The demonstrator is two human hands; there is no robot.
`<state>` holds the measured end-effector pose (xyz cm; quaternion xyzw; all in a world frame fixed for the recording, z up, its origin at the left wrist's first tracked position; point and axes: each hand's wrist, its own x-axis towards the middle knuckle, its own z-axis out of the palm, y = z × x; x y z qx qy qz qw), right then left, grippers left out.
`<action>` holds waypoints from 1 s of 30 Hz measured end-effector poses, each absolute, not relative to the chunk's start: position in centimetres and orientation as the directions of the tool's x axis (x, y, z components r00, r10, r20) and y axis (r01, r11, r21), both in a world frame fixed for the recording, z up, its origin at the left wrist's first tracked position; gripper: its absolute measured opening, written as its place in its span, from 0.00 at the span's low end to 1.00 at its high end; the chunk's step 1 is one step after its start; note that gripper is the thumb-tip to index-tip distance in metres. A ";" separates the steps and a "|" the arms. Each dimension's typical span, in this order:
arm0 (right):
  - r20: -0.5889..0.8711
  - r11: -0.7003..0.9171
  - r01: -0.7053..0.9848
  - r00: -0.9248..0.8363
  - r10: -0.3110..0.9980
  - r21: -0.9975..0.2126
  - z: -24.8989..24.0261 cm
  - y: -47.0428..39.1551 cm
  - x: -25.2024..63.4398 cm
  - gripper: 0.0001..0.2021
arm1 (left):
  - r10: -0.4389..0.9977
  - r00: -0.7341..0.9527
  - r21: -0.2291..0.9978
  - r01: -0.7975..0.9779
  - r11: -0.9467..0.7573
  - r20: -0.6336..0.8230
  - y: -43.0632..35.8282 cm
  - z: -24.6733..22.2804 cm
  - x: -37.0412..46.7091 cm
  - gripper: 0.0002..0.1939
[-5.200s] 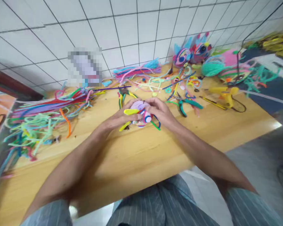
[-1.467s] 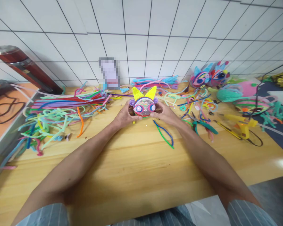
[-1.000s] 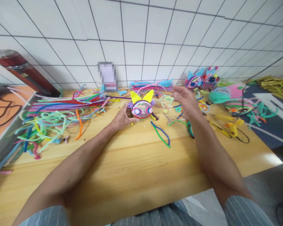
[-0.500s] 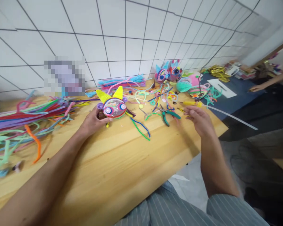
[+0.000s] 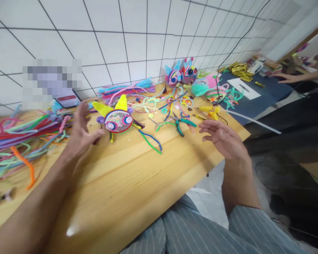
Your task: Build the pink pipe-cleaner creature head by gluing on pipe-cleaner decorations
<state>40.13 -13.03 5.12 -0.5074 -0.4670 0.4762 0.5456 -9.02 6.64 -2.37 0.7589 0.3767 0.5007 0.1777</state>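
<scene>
A round craft head (image 5: 119,121) with yellow horns, purple ears and ringed eyes rests on the wooden table (image 5: 127,176). Just left of it is my left hand (image 5: 83,132), fingers spread and holding nothing. My right hand (image 5: 222,137) hovers over the table's right part, fingers loosely apart and nothing in them. Beyond its fingertips lie a yellow glue gun (image 5: 210,111) and a thin yellow-black tool (image 5: 198,117). Teal-handled pliers (image 5: 180,126) are left of that hand. Green and blue pipe cleaners (image 5: 151,141) trail from the head's right side.
Pipe cleaners (image 5: 23,134) pile up at the left, near a tilted phone-like device (image 5: 67,99). More craft heads (image 5: 173,77) stand by the tiled wall. Another person's hand (image 5: 287,77) reaches over a dark blue table (image 5: 267,92) at the right.
My left hand has let go of the craft head and moved left, opening. My right hand's fingers have loosened and spread. The view has shifted slightly.
</scene>
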 end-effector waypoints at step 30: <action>0.119 0.053 0.180 0.376 0.919 -0.982 2.9 -13.4 43.9 0.23 | 0.657 0.671 0.499 0.462 -0.733 0.344 -8.5 -4.6 0.1 0.15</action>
